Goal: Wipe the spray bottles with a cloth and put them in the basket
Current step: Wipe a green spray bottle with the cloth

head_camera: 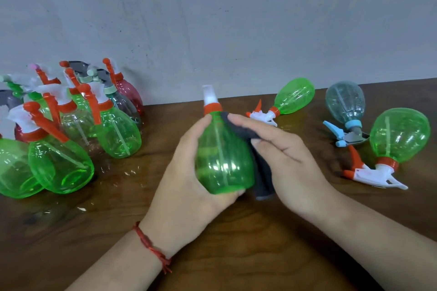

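While left hand [184, 186] grips green spray bottle [222, 163], right hand [290, 163] holds grey cloth [263, 184] against it.

Green bottle [223, 160], orange collar; dark grey cloth [260, 172]; brown table [236, 255]; red wristband [151, 247]

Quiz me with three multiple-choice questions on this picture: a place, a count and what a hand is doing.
1. The upright spray bottles stand: A) left of the held green bottle B) right of it C) in a basket
2. The tipped-over spray bottles number: A) one B) three C) six
3. The right hand: A) rests empty B) squeezes a trigger C) holds a dark grey cloth against that bottle
Answers: A, they cluster at the far left; B, two green bottles and one bluish bottle lie at the right; C, the cloth shows under its fingers.
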Demonstrator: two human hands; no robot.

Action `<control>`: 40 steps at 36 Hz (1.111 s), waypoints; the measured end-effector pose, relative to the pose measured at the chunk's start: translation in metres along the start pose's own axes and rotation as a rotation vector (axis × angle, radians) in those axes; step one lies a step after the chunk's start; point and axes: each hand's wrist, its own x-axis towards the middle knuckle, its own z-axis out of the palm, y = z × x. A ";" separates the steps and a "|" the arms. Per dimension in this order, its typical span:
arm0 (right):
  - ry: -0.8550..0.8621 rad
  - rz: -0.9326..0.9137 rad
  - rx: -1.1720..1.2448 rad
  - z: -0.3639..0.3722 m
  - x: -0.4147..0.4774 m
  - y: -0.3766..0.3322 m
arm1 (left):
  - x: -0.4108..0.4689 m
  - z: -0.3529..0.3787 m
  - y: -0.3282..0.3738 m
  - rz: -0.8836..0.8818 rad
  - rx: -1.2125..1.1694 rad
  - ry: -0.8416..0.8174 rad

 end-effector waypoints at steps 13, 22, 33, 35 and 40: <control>-0.022 -0.293 -0.317 0.001 -0.005 0.006 | 0.001 0.001 0.011 0.098 0.131 -0.077; 0.107 0.038 0.293 -0.005 0.004 0.008 | 0.000 0.001 0.003 -0.040 -0.103 -0.050; 0.063 -0.105 -0.007 -0.003 0.003 0.005 | 0.002 -0.001 0.002 0.022 -0.029 -0.092; 0.025 -0.139 -0.068 -0.002 0.000 0.004 | 0.001 -0.001 0.002 0.014 -0.056 -0.040; -0.076 -0.267 -0.253 -0.001 -0.006 0.002 | 0.004 -0.005 0.001 -0.122 -0.243 0.101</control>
